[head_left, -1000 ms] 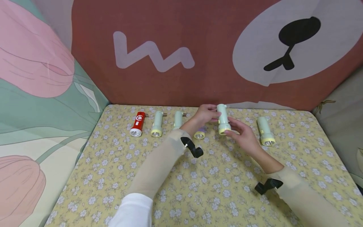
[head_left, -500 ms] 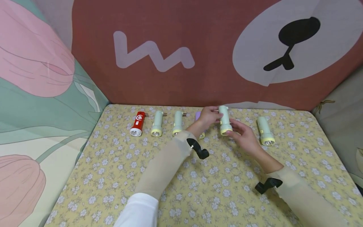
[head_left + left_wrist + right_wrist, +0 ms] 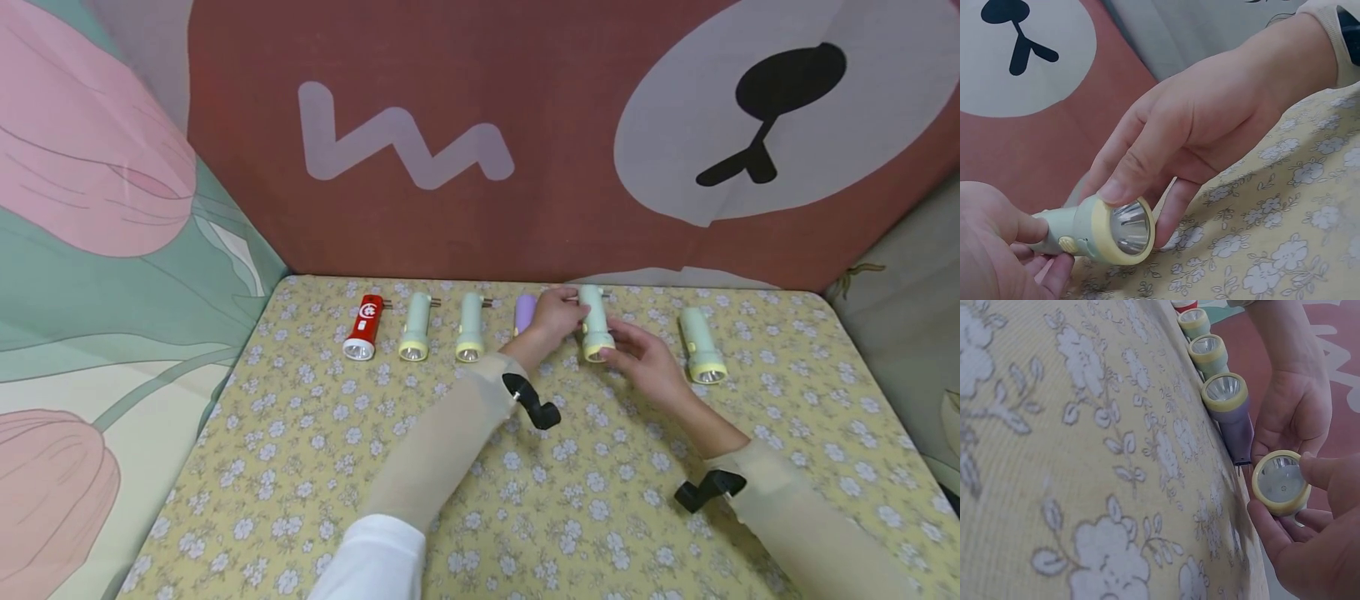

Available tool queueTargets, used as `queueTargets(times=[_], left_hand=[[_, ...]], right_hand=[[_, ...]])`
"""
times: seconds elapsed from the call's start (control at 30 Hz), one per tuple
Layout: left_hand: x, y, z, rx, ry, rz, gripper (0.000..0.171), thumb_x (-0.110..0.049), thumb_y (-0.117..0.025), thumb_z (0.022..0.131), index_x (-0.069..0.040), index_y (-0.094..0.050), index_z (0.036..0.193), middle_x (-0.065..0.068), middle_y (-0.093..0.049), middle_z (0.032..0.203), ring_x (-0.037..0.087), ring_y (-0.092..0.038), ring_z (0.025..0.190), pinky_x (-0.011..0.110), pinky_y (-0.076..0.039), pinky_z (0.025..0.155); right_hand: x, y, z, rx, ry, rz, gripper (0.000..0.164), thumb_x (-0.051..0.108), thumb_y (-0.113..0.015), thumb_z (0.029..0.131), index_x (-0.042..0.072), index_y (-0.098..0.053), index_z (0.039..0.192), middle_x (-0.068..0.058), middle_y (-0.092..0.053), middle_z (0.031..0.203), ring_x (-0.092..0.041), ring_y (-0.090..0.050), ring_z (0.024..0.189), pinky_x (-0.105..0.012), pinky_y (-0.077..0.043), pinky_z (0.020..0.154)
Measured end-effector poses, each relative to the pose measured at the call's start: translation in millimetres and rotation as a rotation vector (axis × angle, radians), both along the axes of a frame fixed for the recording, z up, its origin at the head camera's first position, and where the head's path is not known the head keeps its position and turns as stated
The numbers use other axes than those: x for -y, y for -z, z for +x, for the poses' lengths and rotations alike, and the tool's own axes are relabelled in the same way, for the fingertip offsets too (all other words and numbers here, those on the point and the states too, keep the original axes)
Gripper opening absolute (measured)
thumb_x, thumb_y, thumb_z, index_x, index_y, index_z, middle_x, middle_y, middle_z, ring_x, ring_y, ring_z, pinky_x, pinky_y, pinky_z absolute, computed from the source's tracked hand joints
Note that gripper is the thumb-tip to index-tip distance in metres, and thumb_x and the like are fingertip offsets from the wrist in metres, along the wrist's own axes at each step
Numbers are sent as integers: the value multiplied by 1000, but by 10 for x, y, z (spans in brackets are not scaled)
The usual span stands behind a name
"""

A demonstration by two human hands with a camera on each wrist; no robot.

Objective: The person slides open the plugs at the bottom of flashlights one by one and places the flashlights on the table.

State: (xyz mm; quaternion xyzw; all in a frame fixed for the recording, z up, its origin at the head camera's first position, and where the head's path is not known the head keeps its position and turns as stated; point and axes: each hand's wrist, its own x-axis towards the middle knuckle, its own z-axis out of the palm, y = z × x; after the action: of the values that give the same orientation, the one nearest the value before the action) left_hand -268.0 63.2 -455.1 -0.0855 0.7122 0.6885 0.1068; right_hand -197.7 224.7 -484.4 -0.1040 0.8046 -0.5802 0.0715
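Both hands hold one pale green flashlight (image 3: 592, 312) with a yellow head ring, at the back of the table right of center. My left hand (image 3: 552, 319) pinches its body near the rear end. On the other side, my right hand (image 3: 647, 364) grips the yellow-rimmed head between thumb and fingers. In the left wrist view the flashlight's lens (image 3: 1131, 229) faces the camera, and a yellow switch (image 3: 1067, 244) shows on its side. Left of the held one lies a purple flashlight (image 3: 1235, 428), partly hidden behind my left hand in the head view.
A red flashlight (image 3: 365, 327) and two pale green flashlights, one (image 3: 416, 325) beside the other (image 3: 471, 325), lie in a row to the left. Another green flashlight (image 3: 702, 346) lies to the right. The flowered tablecloth (image 3: 570, 533) meets a printed brown backdrop (image 3: 525, 225).
The held flashlight has shifted slightly right and downward in the head view, and metal prongs now show at its rear. My left hand moved right with it, uncovering more of the row.
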Motion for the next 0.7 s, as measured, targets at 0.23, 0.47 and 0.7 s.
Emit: queueTargets(times=[0.23, 0.47, 0.7], left_hand=[[-47, 53, 45, 7, -15, -114, 41, 1, -65, 97, 4, -59, 138, 20, -68, 124, 30, -66, 114, 35, -56, 94], [-75, 126, 72, 12, 9, -89, 41, 5, -60, 99, 7, -57, 139, 23, -63, 133, 32, -59, 125, 38, -51, 104], [-73, 137, 93, 19, 14, -78, 40, 2, -58, 101, 6, -55, 141, 22, -59, 139, 32, -56, 130, 39, -49, 107]], right_hand=[[-5, 51, 1, 46, 4, 28, 61, 12, -64, 102, -3, -37, 155, -29, -51, 143, -41, -55, 125, -21, -57, 88], [-16, 80, 20, 45, -2, 83, 62, 13, -64, 102, -3, -36, 155, -31, -51, 143, -44, -57, 123, -25, -58, 87], [-18, 74, 5, 27, -10, 152, 62, 16, -63, 103, -4, -36, 154, -30, -52, 143, -44, -58, 123, -28, -58, 87]])
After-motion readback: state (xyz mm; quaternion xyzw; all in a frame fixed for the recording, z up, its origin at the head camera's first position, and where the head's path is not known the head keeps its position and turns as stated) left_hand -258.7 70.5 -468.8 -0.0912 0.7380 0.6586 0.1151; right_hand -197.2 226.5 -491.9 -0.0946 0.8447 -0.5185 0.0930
